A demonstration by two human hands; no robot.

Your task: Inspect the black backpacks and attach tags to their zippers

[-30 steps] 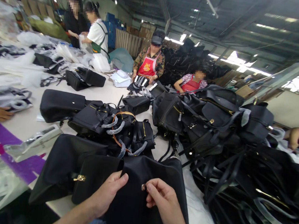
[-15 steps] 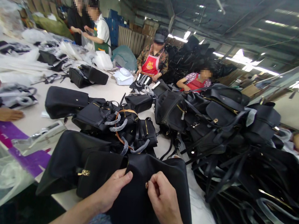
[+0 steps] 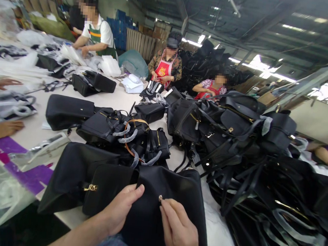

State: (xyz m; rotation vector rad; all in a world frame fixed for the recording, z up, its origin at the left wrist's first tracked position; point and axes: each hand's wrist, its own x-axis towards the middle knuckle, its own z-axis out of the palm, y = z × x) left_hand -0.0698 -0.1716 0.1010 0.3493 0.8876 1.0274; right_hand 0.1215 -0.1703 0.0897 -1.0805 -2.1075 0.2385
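Observation:
A black leather-look bag (image 3: 182,184) lies right in front of me, partly under my hands. My left hand (image 3: 121,210) grips its edge near the middle, thumb on top and the other fingers largely hidden. On the bag's front sits a small shiny metal clasp (image 3: 160,197). My right hand (image 3: 178,223) is closed, its fingertips pinched together at the lower side of this clasp. Left of it, a flap with a gold-coloured turn lock (image 3: 91,187) belongs to another black bag (image 3: 76,169).
Black bags with wrapped handles (image 3: 124,131) lie beyond my work. A large heap of black bags (image 3: 235,143) fills the right side. At the left are a co-worker's hand (image 3: 7,130), a purple sheet (image 3: 28,177) and clear plastic (image 3: 1,194). Several people work across the table.
My right fingers have shifted slightly down and right, so the clasp shows above them. My left hand stays on the bag. Across the table, a co-worker in a green apron has leaned forward.

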